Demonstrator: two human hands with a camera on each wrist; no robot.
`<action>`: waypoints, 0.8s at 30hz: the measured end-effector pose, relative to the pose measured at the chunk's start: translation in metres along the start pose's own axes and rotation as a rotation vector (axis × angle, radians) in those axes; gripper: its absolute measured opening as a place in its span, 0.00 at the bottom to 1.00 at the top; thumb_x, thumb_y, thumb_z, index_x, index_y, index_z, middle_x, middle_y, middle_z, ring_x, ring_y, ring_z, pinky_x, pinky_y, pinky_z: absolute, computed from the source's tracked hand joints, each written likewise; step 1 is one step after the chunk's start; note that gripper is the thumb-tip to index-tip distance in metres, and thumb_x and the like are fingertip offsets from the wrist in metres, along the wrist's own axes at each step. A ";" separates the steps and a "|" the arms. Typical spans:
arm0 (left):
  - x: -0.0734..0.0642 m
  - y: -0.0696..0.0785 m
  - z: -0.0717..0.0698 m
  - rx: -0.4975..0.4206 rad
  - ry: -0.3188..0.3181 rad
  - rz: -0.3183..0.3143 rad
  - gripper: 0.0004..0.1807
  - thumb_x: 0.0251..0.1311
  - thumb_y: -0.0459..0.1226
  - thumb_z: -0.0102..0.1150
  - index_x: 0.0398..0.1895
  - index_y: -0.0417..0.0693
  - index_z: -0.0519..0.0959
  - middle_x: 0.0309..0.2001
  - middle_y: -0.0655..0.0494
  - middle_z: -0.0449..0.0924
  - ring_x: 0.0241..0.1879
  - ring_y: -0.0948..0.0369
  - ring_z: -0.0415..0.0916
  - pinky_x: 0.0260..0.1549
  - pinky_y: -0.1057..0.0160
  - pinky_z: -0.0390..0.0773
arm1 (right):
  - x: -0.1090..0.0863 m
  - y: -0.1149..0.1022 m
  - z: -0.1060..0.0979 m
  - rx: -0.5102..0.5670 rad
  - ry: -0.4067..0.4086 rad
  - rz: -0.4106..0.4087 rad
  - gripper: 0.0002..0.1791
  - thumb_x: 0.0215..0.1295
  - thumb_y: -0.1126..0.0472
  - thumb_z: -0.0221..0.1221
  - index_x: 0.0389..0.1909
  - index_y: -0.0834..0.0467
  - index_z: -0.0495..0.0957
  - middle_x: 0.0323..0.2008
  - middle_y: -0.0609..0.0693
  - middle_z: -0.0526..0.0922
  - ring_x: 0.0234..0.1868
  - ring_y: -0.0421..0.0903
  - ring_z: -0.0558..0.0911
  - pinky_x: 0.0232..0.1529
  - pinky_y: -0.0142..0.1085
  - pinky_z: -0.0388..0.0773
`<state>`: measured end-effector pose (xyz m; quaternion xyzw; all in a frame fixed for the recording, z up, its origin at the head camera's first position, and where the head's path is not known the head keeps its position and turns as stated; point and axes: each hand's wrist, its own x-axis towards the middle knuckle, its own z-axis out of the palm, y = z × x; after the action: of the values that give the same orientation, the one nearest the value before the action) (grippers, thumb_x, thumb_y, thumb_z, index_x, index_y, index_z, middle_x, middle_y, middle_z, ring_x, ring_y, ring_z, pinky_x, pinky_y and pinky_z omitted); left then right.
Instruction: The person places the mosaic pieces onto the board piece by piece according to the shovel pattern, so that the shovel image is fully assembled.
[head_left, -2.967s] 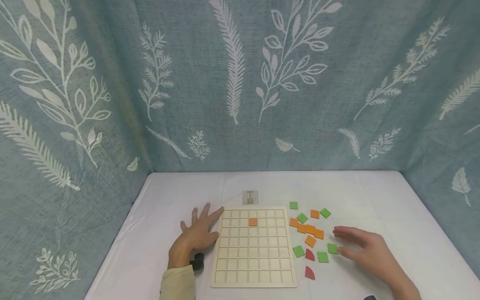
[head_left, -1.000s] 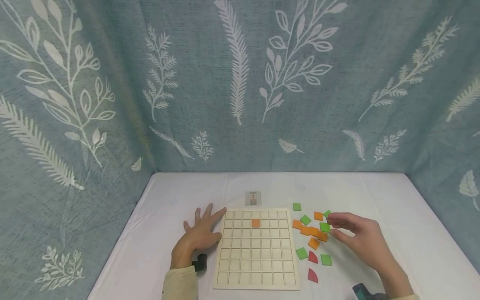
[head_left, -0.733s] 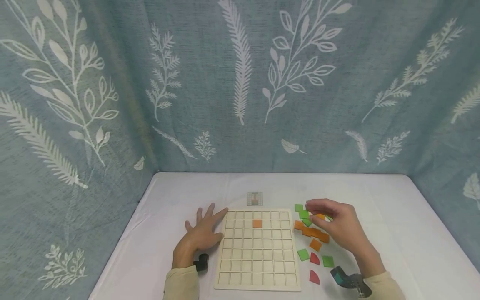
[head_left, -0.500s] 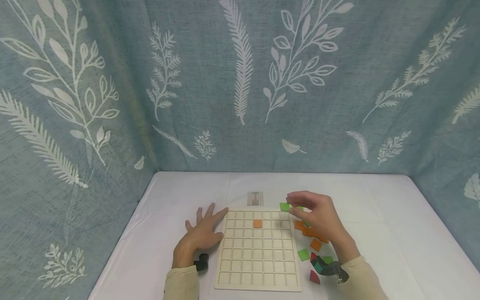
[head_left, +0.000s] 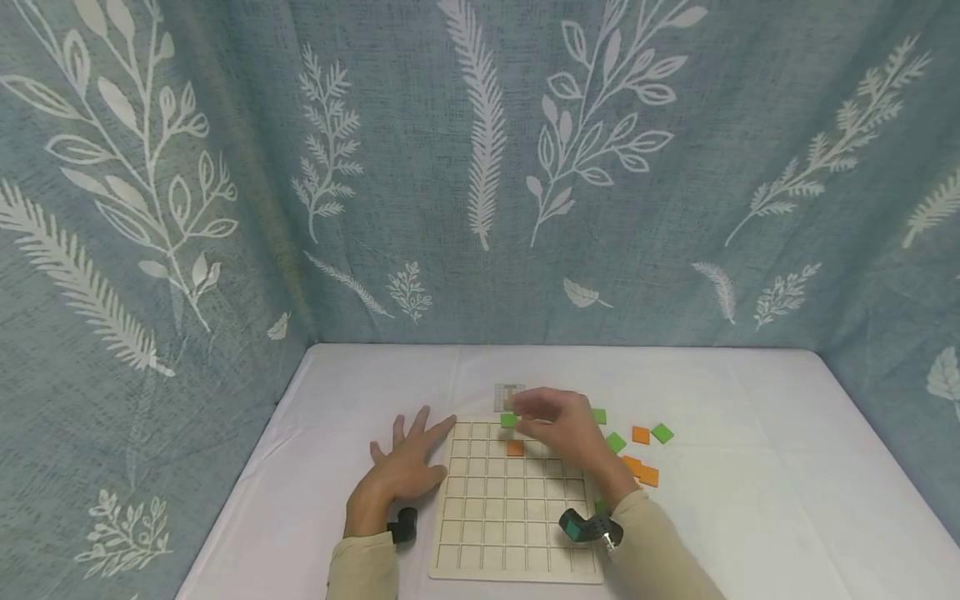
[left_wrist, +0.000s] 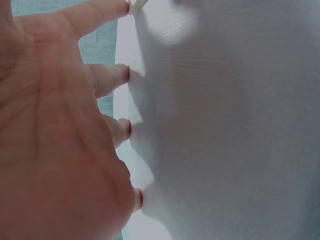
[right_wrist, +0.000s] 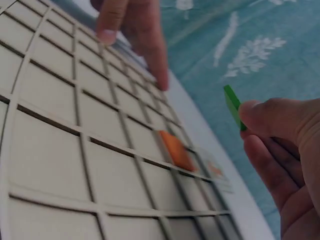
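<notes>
My right hand [head_left: 558, 425] pinches a green square tile [right_wrist: 233, 106] between thumb and fingers, held above the far edge of a pale wooden grid board [head_left: 495, 533]. In the right wrist view the tile stands nearly on edge, away from the board's cells. One orange square tile [head_left: 515, 448] lies in a cell of the second row from the back. My left hand [head_left: 408, 467] rests at the board's left side with fingers spread, thumb and index finger at its edge. The left wrist view shows its fingertips [left_wrist: 123, 71] down on the white cloth.
Behind the board lies a small gridded picture card [head_left: 501, 398], partly covered by my right hand. Loose orange tiles [head_left: 648, 476] and green tiles [head_left: 662, 433] are scattered right of the board; my right forearm hides others. A leaf-patterned curtain [head_left: 637, 208] rises behind the white table [head_left: 750, 467].
My right hand has picked up a green tile from the right side and carried it left over the scattered tiles to the board's far edge. The left hand has stayed beside the board.
</notes>
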<state>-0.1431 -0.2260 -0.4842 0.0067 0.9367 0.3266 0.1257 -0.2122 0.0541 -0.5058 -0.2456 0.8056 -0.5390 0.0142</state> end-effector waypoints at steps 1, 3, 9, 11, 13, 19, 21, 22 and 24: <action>0.000 -0.001 0.000 0.003 -0.003 -0.004 0.47 0.53 0.32 0.59 0.84 0.53 0.69 0.88 0.31 0.45 0.86 0.25 0.29 0.72 0.12 0.23 | 0.002 0.002 0.004 0.004 -0.005 0.009 0.18 0.69 0.63 0.74 0.59 0.55 0.89 0.55 0.48 0.93 0.52 0.46 0.93 0.57 0.36 0.89; 0.000 0.000 0.000 0.013 -0.004 -0.011 0.47 0.54 0.31 0.60 0.84 0.55 0.69 0.89 0.33 0.45 0.87 0.26 0.29 0.72 0.12 0.23 | 0.005 0.006 0.010 0.011 -0.009 0.016 0.19 0.68 0.63 0.74 0.59 0.55 0.89 0.54 0.48 0.93 0.52 0.46 0.93 0.56 0.35 0.89; 0.001 -0.001 0.000 0.001 0.008 0.000 0.47 0.53 0.31 0.59 0.83 0.52 0.70 0.88 0.31 0.46 0.86 0.24 0.30 0.72 0.12 0.24 | 0.011 0.012 0.022 0.005 -0.006 0.040 0.19 0.65 0.65 0.76 0.57 0.57 0.89 0.51 0.49 0.94 0.50 0.46 0.93 0.54 0.37 0.90; 0.001 -0.001 0.000 0.000 0.004 0.000 0.47 0.53 0.31 0.59 0.83 0.52 0.69 0.88 0.31 0.46 0.86 0.24 0.30 0.72 0.12 0.24 | 0.012 0.014 0.025 -0.018 -0.009 0.064 0.19 0.64 0.64 0.76 0.56 0.55 0.90 0.50 0.46 0.94 0.50 0.44 0.92 0.54 0.38 0.89; 0.001 0.000 0.000 0.007 0.000 -0.003 0.47 0.54 0.31 0.60 0.83 0.53 0.69 0.88 0.31 0.45 0.86 0.25 0.29 0.72 0.12 0.24 | 0.012 0.013 0.027 -0.049 -0.012 0.080 0.18 0.65 0.62 0.76 0.56 0.53 0.90 0.50 0.45 0.94 0.50 0.43 0.92 0.55 0.40 0.89; 0.003 -0.001 0.000 0.010 -0.002 -0.010 0.47 0.55 0.31 0.60 0.84 0.53 0.68 0.89 0.32 0.45 0.86 0.25 0.29 0.72 0.12 0.24 | 0.009 0.010 0.029 -0.111 -0.024 0.086 0.18 0.68 0.61 0.73 0.58 0.53 0.90 0.53 0.45 0.93 0.53 0.44 0.91 0.59 0.47 0.88; 0.003 -0.001 0.001 0.003 -0.003 -0.011 0.47 0.55 0.32 0.60 0.84 0.53 0.68 0.89 0.32 0.45 0.87 0.26 0.29 0.72 0.13 0.24 | 0.009 0.010 0.030 -0.127 -0.029 0.075 0.18 0.69 0.62 0.72 0.59 0.54 0.89 0.55 0.46 0.93 0.55 0.45 0.91 0.60 0.46 0.88; 0.002 -0.001 0.000 0.001 -0.002 -0.011 0.47 0.55 0.32 0.60 0.84 0.53 0.68 0.89 0.32 0.45 0.87 0.26 0.29 0.72 0.12 0.24 | 0.009 0.009 0.030 -0.132 -0.032 0.070 0.18 0.69 0.62 0.72 0.59 0.55 0.89 0.56 0.47 0.93 0.56 0.47 0.91 0.61 0.47 0.88; 0.001 0.000 -0.001 0.000 -0.006 -0.012 0.46 0.56 0.32 0.60 0.84 0.54 0.68 0.89 0.33 0.45 0.87 0.26 0.28 0.72 0.12 0.24 | 0.009 0.008 0.031 -0.149 -0.038 0.060 0.18 0.69 0.63 0.71 0.59 0.56 0.89 0.57 0.49 0.92 0.58 0.49 0.91 0.62 0.48 0.88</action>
<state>-0.1444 -0.2265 -0.4844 0.0021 0.9365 0.3257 0.1304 -0.2147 0.0262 -0.5238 -0.2318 0.8501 -0.4722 0.0273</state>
